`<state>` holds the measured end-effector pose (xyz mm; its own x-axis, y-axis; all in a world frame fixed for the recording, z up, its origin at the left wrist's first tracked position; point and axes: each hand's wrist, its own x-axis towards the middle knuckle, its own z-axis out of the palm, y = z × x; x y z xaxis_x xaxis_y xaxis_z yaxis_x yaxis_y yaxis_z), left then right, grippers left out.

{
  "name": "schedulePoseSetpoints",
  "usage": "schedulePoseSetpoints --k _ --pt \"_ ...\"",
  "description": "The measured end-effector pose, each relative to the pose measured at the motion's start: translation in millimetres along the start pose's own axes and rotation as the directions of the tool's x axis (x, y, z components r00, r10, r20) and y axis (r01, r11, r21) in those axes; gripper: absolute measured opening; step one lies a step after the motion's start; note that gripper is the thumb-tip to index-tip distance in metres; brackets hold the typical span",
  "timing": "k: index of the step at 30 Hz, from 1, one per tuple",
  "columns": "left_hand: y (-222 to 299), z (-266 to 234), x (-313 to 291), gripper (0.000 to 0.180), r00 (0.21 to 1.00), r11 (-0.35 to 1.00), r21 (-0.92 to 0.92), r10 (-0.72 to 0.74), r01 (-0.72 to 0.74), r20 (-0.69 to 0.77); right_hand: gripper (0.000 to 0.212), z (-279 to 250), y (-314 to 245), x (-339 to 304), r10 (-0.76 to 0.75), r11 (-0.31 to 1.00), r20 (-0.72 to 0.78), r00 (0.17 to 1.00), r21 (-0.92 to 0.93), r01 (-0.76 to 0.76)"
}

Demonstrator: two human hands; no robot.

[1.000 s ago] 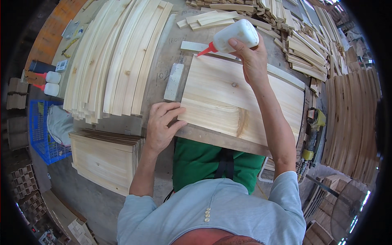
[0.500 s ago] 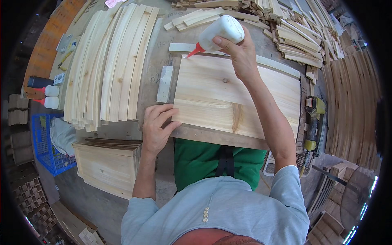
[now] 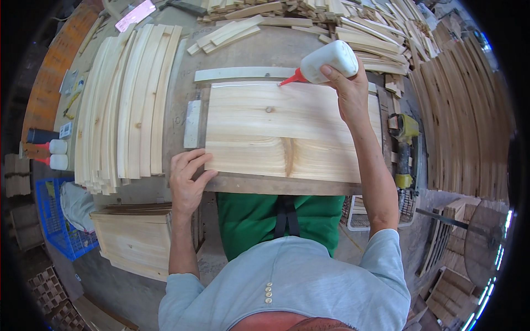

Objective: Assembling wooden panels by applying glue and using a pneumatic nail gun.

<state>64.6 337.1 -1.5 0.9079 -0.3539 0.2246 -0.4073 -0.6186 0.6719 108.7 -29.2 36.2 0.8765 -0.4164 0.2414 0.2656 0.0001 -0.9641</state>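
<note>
A flat pale wooden panel point(image 3: 248, 129) lies before me on the worktable. My right hand point(image 3: 351, 91) is wrapped round a white glue bottle point(image 3: 338, 59), tilted so its red nozzle point(image 3: 292, 78) points down at the panel's far edge. A thin white line of glue point(image 3: 243, 85) runs along that edge from the far left corner to the nozzle tip. At the near left corner, my left hand point(image 3: 189, 185) rests with fingers apart, the fingertips touching the panel's side. Beyond the far edge sits a long pale strip point(image 3: 237, 73), and a short block point(image 3: 192, 124) stands to the left.
Long wooden boards point(image 3: 130, 105) are stacked at the left, near two more red-tipped bottles point(image 3: 58, 154). A nail gun point(image 3: 404, 132) lies right of the panel. Loose slats point(image 3: 364, 44) pile up at the back. Below left are a blue crate point(image 3: 55, 220) and stacked panels point(image 3: 132, 237).
The bottle in my right hand has travelled rightward along the panel's far edge, leaving a longer glue line. My left hand stays at the near left corner. The whole view has shifted somewhat.
</note>
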Motion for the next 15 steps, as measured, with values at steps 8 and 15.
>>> schedulePoseSetpoints --k 8,15 --pt "3 1 -1 0.036 0.999 1.0 0.006 -0.025 0.025 0.021 0.057 -84 -16 -12 -0.038 0.996 -0.155 0.987 -0.082 0.026" --pt "3 3 -1 0.036 1.0 1.0 -0.005 0.008 -0.008 0.024 0.059 -152 -32 -25 -0.084 0.972 -0.349 0.933 -0.234 0.0"
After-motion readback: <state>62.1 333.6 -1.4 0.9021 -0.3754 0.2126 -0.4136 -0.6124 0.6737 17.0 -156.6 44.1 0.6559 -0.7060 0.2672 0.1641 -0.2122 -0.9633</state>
